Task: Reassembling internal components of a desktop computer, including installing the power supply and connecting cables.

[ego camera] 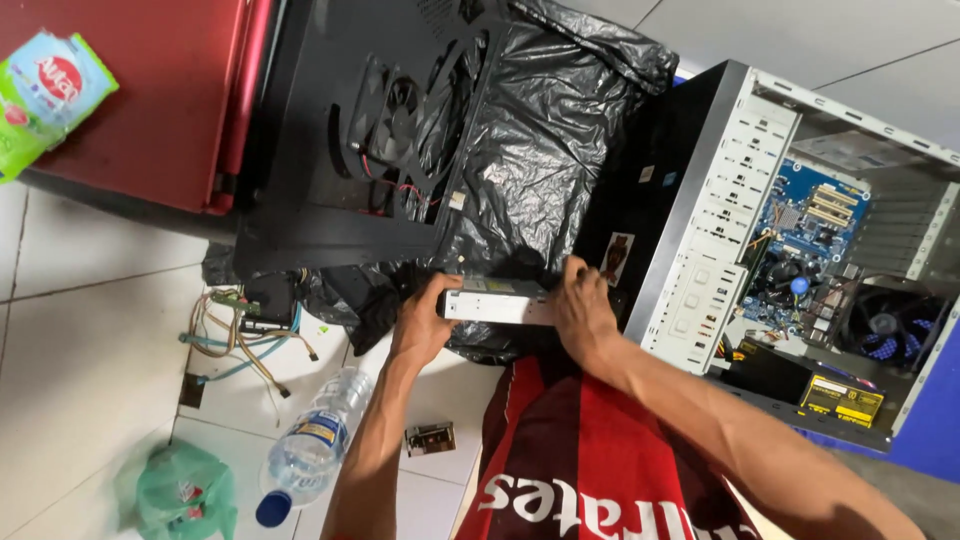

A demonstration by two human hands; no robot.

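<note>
I see both forearms reaching forward over the lap. Left hand [420,325] and right hand [583,310], fingers curled closed, grip opposite ends of a flat metal drive [497,300], level between them, against the black bag [540,130].

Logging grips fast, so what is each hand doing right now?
Left hand: closed on the left end of the flat silver drive.
Right hand: closed on its right end.
</note>
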